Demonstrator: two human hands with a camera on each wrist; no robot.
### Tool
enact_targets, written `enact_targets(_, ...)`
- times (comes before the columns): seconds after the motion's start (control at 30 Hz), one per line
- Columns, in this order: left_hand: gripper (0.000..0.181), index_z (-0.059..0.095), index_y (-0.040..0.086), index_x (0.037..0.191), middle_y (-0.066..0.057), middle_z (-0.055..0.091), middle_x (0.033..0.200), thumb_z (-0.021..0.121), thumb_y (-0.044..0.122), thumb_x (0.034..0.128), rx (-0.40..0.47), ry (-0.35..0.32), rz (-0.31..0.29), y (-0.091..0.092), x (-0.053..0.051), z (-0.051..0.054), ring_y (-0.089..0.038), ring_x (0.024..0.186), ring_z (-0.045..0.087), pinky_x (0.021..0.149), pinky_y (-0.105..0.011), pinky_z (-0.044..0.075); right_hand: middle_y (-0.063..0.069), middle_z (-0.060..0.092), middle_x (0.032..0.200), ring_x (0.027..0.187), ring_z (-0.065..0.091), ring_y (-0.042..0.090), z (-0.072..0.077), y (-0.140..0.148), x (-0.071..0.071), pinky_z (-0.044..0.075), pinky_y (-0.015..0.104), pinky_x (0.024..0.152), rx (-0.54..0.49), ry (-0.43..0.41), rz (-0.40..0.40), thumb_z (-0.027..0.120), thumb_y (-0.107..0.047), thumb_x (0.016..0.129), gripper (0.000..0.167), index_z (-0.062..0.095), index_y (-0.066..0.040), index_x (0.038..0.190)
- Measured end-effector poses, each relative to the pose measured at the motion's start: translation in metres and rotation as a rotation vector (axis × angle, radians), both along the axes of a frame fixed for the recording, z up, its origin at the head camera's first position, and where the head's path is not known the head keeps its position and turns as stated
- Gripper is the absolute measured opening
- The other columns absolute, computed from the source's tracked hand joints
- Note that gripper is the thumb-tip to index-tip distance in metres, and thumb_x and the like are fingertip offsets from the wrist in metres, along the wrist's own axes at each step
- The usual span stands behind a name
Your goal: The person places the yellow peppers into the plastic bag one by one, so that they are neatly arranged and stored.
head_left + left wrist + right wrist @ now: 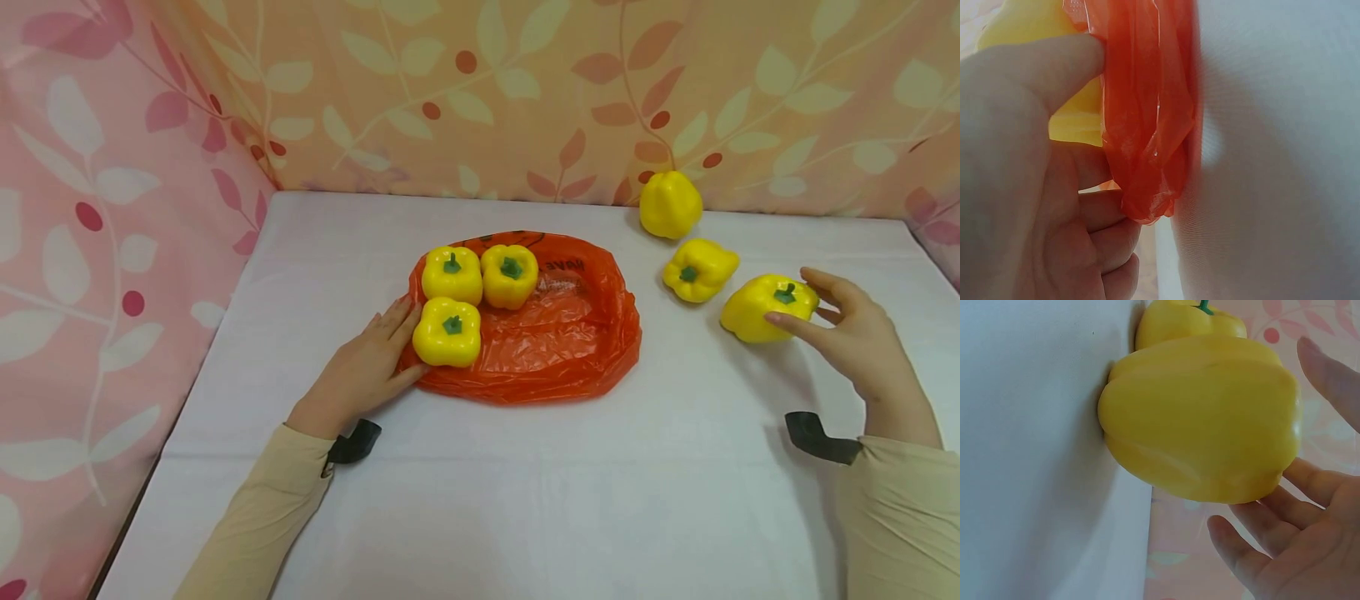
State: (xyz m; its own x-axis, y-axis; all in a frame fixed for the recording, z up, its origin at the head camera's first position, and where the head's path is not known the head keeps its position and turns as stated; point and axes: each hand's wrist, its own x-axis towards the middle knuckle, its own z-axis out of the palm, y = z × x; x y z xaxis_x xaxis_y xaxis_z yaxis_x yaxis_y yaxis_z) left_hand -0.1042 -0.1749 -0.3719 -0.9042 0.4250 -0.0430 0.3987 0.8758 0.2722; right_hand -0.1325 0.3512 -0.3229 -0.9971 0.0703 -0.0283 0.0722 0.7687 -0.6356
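Note:
An orange-red plastic bag (540, 333) lies on the white table with three yellow peppers at its left side; the front one (447, 333) is nearest my left hand (363, 367). That hand rests against the bag's left edge, fingers fairly straight; in the left wrist view, fingers and thumb of the hand (1054, 175) touch the crumpled bag (1147, 112). On the right, my right hand (858, 337) is spread around the right side of a yellow pepper (761, 310). In the right wrist view, the hand's (1304, 531) fingers touch the pepper (1204, 419) and the thumb stands off it.
Two more yellow peppers are at the back right, one (700, 270) just left of the pepper by my right hand, the other (671, 205) near the back edge. Patterned cloth (450, 108) hangs behind and at the left of the white table (562, 500).

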Motion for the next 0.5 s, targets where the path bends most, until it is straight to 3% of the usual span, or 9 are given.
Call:
enact_targets(0.2, 0.083, 0.018, 0.001, 0.149, -0.017, 0.016, 0.155, 0.059, 0.043, 0.0903, -0.004, -0.004, 0.007, 0.0004, -0.0003, 0.0000, -0.029, 0.142, 0.015, 0.113, -0.046, 0.019, 0.027, 0.017, 0.152, 0.133, 0.024, 0.045, -0.0021, 0.0019, -0.0023, 0.017, 0.051, 0.112, 0.012, -0.050, 0.020, 0.062, -0.035, 0.091, 0.083, 0.015, -0.002, 0.150)
enact_targets(0.5, 0.083, 0.019, 0.000, 0.149, -0.017, 0.016, 0.155, 0.059, 0.043, 0.0902, -0.008, -0.009, 0.006, 0.0008, -0.0004, 0.0005, -0.030, 0.142, 0.016, 0.112, -0.047, 0.019, 0.031, 0.017, 0.150, 0.126, 0.028, 0.054, -0.0044, 0.0036, -0.0047, 0.022, 0.062, 0.103, 0.012, -0.092, -0.001, 0.063, -0.039, 0.090, 0.090, 0.009, -0.001, 0.151)
